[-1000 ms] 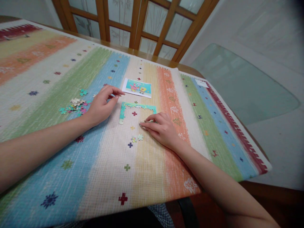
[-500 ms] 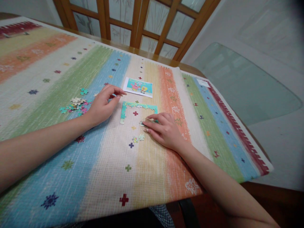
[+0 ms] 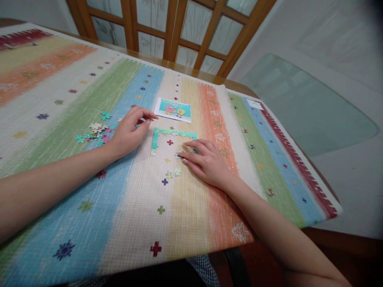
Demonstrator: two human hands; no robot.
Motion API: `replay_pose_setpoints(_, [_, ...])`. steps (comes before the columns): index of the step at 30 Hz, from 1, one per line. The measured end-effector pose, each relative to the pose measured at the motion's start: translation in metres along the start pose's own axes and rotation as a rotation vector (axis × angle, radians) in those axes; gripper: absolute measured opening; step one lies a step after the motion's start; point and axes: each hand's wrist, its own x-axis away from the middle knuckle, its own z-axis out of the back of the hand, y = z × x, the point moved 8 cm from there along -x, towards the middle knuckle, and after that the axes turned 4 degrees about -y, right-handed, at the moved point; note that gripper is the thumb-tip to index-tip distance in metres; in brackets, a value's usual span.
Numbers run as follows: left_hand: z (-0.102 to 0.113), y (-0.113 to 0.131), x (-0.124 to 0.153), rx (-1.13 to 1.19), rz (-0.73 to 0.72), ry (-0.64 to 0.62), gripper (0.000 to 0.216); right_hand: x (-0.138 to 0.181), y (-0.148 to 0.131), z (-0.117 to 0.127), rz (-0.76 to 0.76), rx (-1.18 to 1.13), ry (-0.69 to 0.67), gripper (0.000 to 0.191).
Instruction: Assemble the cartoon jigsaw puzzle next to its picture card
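Note:
A partly joined jigsaw puzzle border point(image 3: 154, 141) in turquoise lies on the tablecloth, with a left side, a top row and a right side partly covered by my right hand. My right hand point(image 3: 206, 161) rests at its lower right, fingertips closed on a small puzzle piece point(image 3: 177, 156) that they mostly hide. My left hand point(image 3: 131, 129) lies to the left of the border, fingers loosely bent, thumb and forefinger apart, nothing visible between them. Just beyond the border lies a small reference picture point(image 3: 175, 110) of two cartoon figures. Loose puzzle pieces point(image 3: 173, 173) lie below the border.
A pile of loose puzzle pieces point(image 3: 97, 129) lies left of my left hand, its right part beside the wrist. The striped tablecloth point(image 3: 137, 223) covers the table. Beyond the far edge stand wooden-framed glass doors point(image 3: 172, 32). A white label point(image 3: 254, 104) lies at the far right.
The camera view has shifted very slightly. Both hands stay in almost the same place, and the puzzle pieces have not visibly moved.

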Motion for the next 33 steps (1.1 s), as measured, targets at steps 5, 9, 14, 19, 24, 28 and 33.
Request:
replay_pose_setpoints(5, [0.001, -0.002, 0.0, 0.014, -0.009, 0.01, 0.018, 0.001, -0.009, 0.002, 0.026, 0.094, 0.011, 0.028])
replay_pose_setpoints(9, [0.001, -0.005, 0.0, 0.02, 0.0, 0.029, 0.018, 0.001, -0.024, 0.005, 0.065, 0.212, 0.01, 0.026])
replay_pose_setpoints(14, [0.003, -0.006, 0.001, 0.011, 0.013, 0.048, 0.018, 0.002, -0.036, 0.006, 0.101, 0.279, -0.001, 0.027])
replay_pose_setpoints(19, [0.002, -0.006, 0.0, 0.005, 0.017, 0.037, 0.017, 0.001, -0.02, 0.002, 0.025, 0.093, 0.06, 0.026])
replay_pose_setpoints(24, [0.001, -0.006, 0.0, 0.018, 0.02, 0.022, 0.017, -0.004, -0.006, -0.006, -0.067, -0.142, 0.052, 0.024])
replay_pose_setpoints(28, [0.0, -0.005, 0.0, 0.023, 0.009, 0.011, 0.017, -0.006, 0.004, -0.003, -0.106, -0.34, 0.068, 0.022])
replay_pose_setpoints(33, [-0.002, 0.0, 0.0, 0.006, -0.028, -0.011, 0.018, -0.003, 0.006, 0.014, -0.045, -0.422, 0.155, 0.015])
